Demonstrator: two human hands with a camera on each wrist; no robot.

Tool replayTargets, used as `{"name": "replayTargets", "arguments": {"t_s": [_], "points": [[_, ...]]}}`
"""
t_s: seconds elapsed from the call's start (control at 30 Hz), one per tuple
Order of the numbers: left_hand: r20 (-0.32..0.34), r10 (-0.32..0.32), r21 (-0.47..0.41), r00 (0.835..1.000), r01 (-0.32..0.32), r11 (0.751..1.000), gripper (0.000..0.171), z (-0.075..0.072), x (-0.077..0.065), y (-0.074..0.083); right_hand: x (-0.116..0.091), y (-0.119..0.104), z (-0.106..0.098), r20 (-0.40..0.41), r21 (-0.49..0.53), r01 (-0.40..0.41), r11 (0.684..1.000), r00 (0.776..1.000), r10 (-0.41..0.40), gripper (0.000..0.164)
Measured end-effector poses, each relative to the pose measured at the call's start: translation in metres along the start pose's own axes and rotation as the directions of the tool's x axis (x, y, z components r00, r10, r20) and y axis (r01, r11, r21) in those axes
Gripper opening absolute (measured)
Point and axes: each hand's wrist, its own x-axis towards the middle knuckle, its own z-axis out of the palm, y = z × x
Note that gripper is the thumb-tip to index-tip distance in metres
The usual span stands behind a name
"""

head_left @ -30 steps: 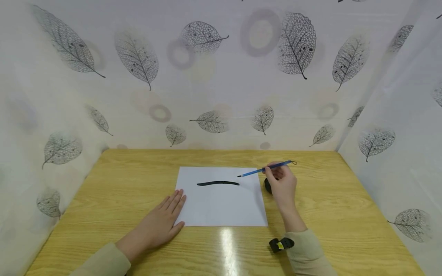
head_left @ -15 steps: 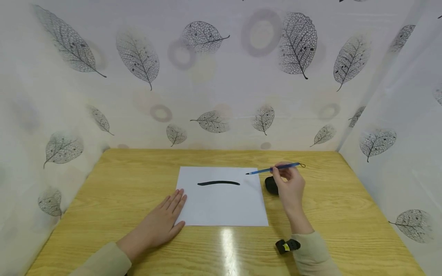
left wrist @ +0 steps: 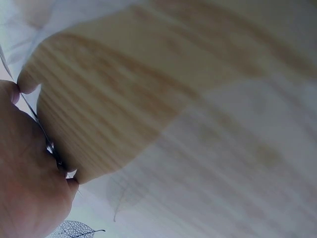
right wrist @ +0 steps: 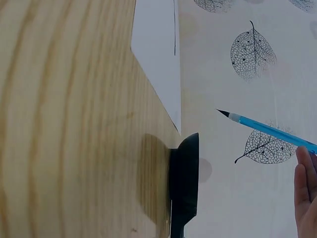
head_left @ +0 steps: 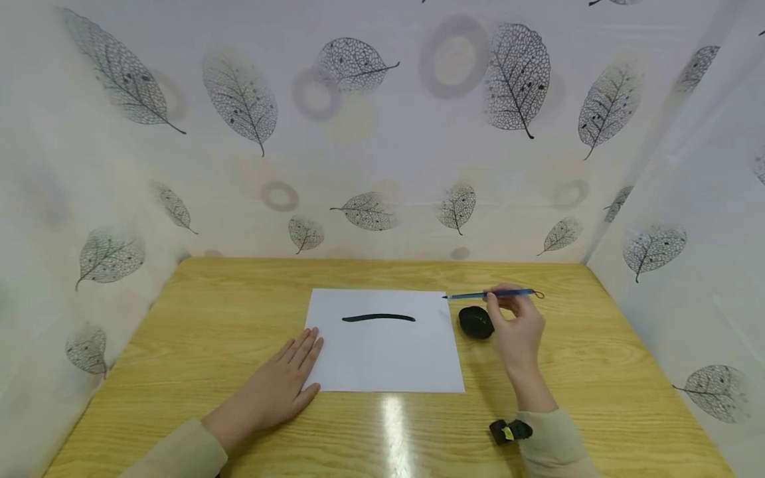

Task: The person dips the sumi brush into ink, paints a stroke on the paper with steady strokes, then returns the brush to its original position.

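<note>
A sheet of white paper (head_left: 388,358) lies on the table with one thick black stroke (head_left: 379,318) across its upper half. My left hand (head_left: 279,385) rests flat on the sheet's left edge, fingers straight. Between thumb and fingers, my right hand (head_left: 518,325) pinches a blue writing brush (head_left: 469,295). The brush is nearly level, its dark tip pointing left over the paper's upper right corner. In the right wrist view the brush (right wrist: 272,131) shows raised above the table. Just left of the right hand sits a small black inkstone-like dish (head_left: 475,322).
The wooden table (head_left: 239,285) is enclosed by pale cloth walls (head_left: 382,153) printed with leaves. A black wrist camera (head_left: 509,431) is strapped at the right sleeve. Light reflects off the table's front (head_left: 394,431).
My right hand has moved right with the brush, whose tip went from near the stroke's end to the paper's right edge. More of the black dish shows. My left hand stays put.
</note>
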Motion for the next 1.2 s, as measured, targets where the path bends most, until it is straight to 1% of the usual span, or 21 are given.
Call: {"name": "replayTargets", "arguments": {"t_s": [0.27,0.4,0.67,0.77,0.87,0.97,1.13,1.2], "points": [[0.0,-0.002,0.003,1.0,0.002,1.0,0.074,0.002,0.0,-0.001,0.002,0.0,-0.009,-0.024,-0.035,0.072,0.997,0.997,-0.073,0.008],[0.005,-0.005,-0.001,1.0,0.005,1.0,0.074,0.003,0.0,-0.001,0.002,0.0,-0.015,-0.023,-0.07,0.107,0.992,0.994,-0.109,0.011],[0.004,-0.005,0.004,1.0,0.005,1.0,0.074,0.003,0.001,-0.001,0.002,-0.002,-0.026,-0.015,-0.18,0.168,0.969,0.985,-0.173,0.014],[0.001,-0.003,0.007,1.0,0.003,1.0,0.074,0.003,0.001,-0.001,0.003,-0.003,-0.029,-0.015,-0.193,0.223,0.956,0.973,-0.23,0.016],[0.003,-0.002,0.013,1.0,0.002,1.0,0.074,0.004,0.001,-0.001,0.005,-0.002,-0.032,-0.01,-0.199,0.305,0.931,0.95,-0.313,0.02],[-0.001,-0.002,0.011,1.0,0.002,1.0,0.074,0.003,0.0,-0.001,0.006,0.001,-0.035,0.003,-0.204,0.392,0.897,0.917,-0.4,0.02],[-0.004,-0.004,0.006,1.0,0.004,1.0,0.074,0.002,0.0,0.0,0.008,0.007,-0.039,0.006,-0.215,0.516,0.829,0.85,-0.527,0.014],[-0.001,-0.005,0.005,1.0,0.005,1.0,0.074,0.001,0.0,0.001,0.009,0.009,-0.039,0.002,-0.218,0.557,0.802,0.822,-0.57,0.021]]}}
